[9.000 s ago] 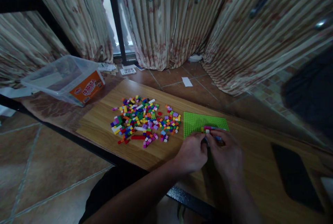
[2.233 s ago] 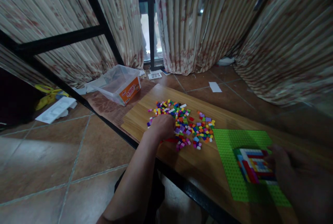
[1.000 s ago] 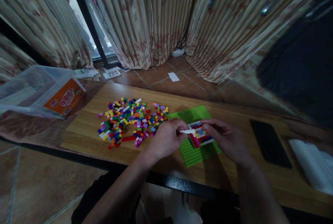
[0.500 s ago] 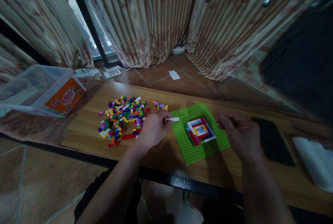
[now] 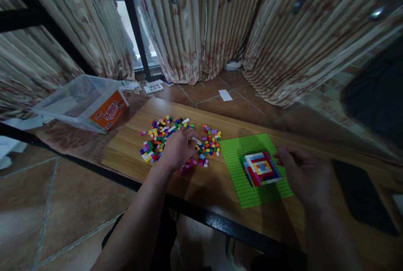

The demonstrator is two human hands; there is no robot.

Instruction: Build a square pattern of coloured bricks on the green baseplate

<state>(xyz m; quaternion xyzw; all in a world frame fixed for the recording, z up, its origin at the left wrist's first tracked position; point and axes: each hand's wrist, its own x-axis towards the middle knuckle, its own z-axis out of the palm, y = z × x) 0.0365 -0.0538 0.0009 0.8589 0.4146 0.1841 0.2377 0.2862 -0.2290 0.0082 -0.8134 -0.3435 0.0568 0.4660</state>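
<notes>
My left hand is over the pile of small coloured bricks, with a long white brick at its fingertips. Beside the stacked brick square, my right hand is closed with thumb and fingers together; whatever they may hold is hidden. That square has rings of red, white, blue and yellow around its middle. It sits on a green studded baseplate. Part of the pile is covered by my left hand, and more loose bricks lie between that hand and the baseplate.
A clear plastic bin with an orange label stands at the table's left end. On the right lies a dark flat object. The wooden table has a black front edge. Striped curtains hang beyond it, and paper lies on the tiled floor.
The view has turned left, so things appear further right. My left hand has moved left from the baseplate's edge to above the bricks, the white brick still at its fingers. My right hand stays beside the square.
</notes>
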